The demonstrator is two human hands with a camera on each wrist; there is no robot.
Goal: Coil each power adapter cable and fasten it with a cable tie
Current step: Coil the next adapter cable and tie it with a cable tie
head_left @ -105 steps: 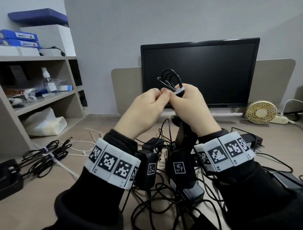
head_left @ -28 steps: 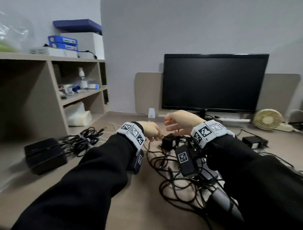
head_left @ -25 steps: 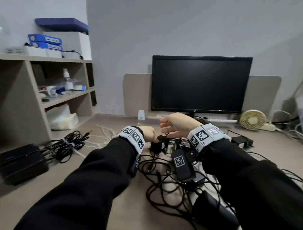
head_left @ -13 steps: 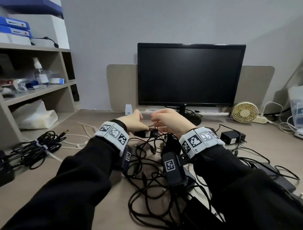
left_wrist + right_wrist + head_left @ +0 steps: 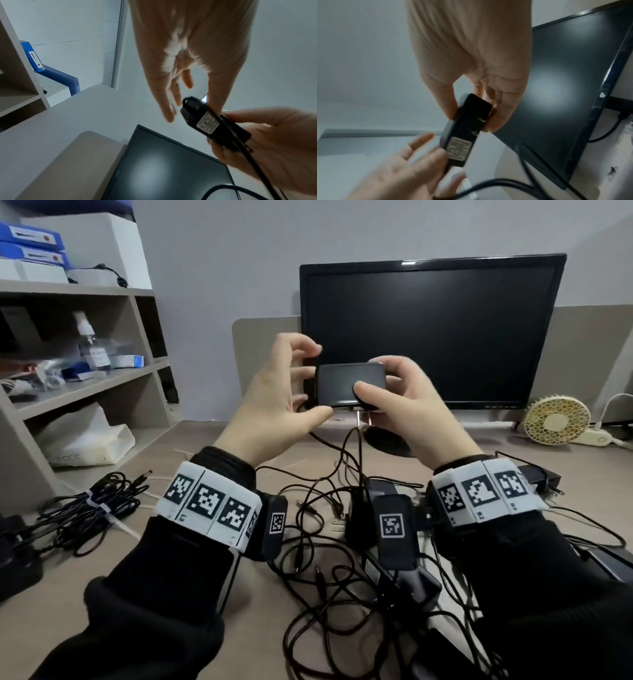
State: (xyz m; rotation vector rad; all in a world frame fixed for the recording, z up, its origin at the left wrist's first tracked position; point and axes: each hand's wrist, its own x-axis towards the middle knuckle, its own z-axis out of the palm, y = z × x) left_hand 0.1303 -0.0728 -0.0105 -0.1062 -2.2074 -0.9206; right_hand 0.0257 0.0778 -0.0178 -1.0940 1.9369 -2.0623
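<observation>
Both hands raised above the surface (image 5: 178, 570), in front of the monitor (image 5: 445, 330). Right hand (image 5: 407, 405) clamped on a black power adapter (image 5: 349, 383): thumb on its near face, fingers curled behind, prongs pointing down. Left hand (image 5: 274, 395) at the adapter's 9 o'clock, fingers loosely spread and half curled, not gripping; contact with the adapter's edge unclear. Adapter cable (image 5: 329, 440) hangs down into the tangle of loose cables (image 5: 342, 570) between the wrists. Tied cable bundle (image 5: 92, 505) lies at 8 o'clock, well apart.
</observation>
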